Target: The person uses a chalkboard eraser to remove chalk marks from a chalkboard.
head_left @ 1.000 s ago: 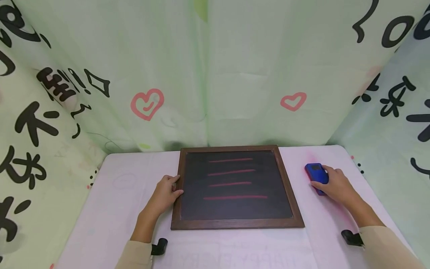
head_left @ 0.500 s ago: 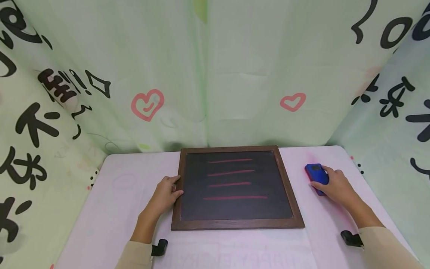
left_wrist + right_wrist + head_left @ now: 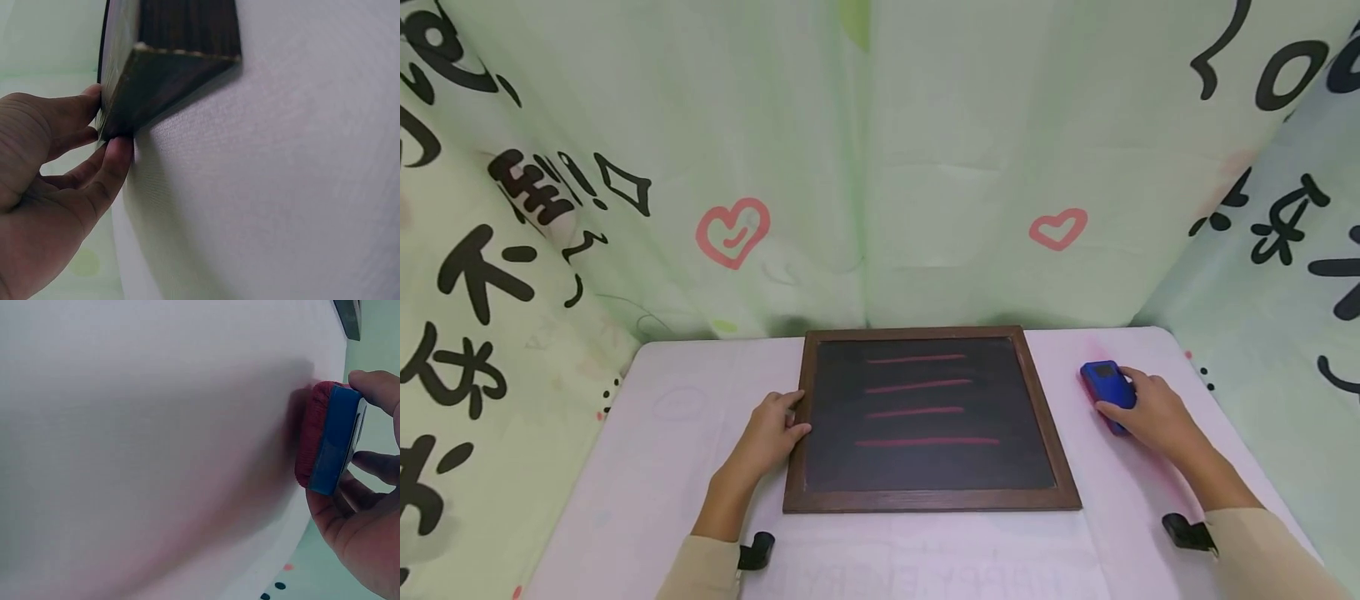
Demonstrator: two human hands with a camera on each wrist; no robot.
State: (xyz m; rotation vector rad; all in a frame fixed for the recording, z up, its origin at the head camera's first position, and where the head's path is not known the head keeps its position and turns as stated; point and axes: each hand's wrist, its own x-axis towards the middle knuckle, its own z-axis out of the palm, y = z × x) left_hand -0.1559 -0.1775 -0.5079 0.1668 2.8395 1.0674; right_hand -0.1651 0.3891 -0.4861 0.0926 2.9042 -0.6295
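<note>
A small blackboard (image 3: 932, 467) in a brown wooden frame lies flat, with several reddish chalk lines across its dark surface. My left hand (image 3: 765, 435) pinches the left side of its frame. In the left wrist view, the fingertips (image 3: 119, 153) meet the edge of the frame (image 3: 175, 81). To the right of the board, my right hand (image 3: 1156, 414) grips a chalkboard eraser (image 3: 1107, 386) with a blue back. The right wrist view shows the eraser's red pad (image 3: 314, 431) facing the table, fingers and thumb around its sides; whether it touches the tabletop I cannot tell.
Both things are on a white-covered table (image 3: 677, 400), which has pinkish smudges around the eraser. A pale green curtain (image 3: 940, 192) with black characters and red hearts stands behind the table and along its sides. Each wrist carries a black camera mount (image 3: 756, 551).
</note>
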